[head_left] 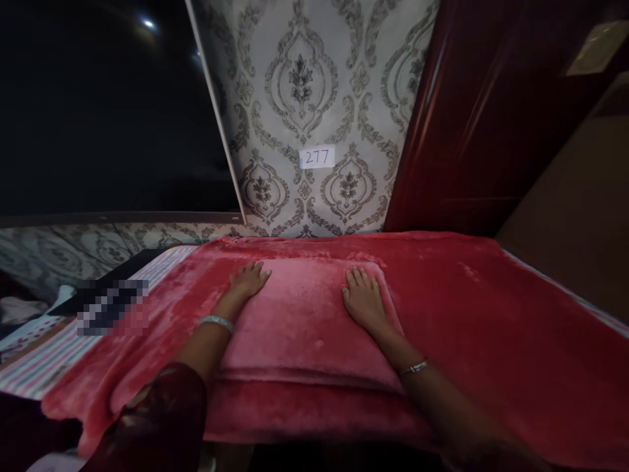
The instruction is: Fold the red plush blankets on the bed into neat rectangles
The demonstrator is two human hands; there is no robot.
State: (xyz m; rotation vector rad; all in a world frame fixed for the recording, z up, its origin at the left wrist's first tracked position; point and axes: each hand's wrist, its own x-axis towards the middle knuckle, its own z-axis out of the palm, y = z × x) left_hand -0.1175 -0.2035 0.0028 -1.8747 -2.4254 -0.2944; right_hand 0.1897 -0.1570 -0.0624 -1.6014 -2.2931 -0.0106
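A pink plush piece of cloth point(304, 314), folded into a flat rectangle, lies on a larger red plush blanket point(472, 328). My left hand point(249, 280) rests palm down at the far left corner of the folded cloth, fingers stretched out. On its far right part lies my right hand point(363, 296), also flat with the fingers a little apart. Neither hand grips anything. Layered folds show along the near edge of the pink cloth. The red blanket spreads out under it on both sides and hangs over the front edge.
A striped sheet point(44, 357) shows at the left beneath the blanket. Behind stand a large dark television screen point(108, 118), a patterned wall with a paper label point(317, 157) reading 277, and a dark red glossy panel point(472, 111). A brown surface point(580, 196) bounds the right.
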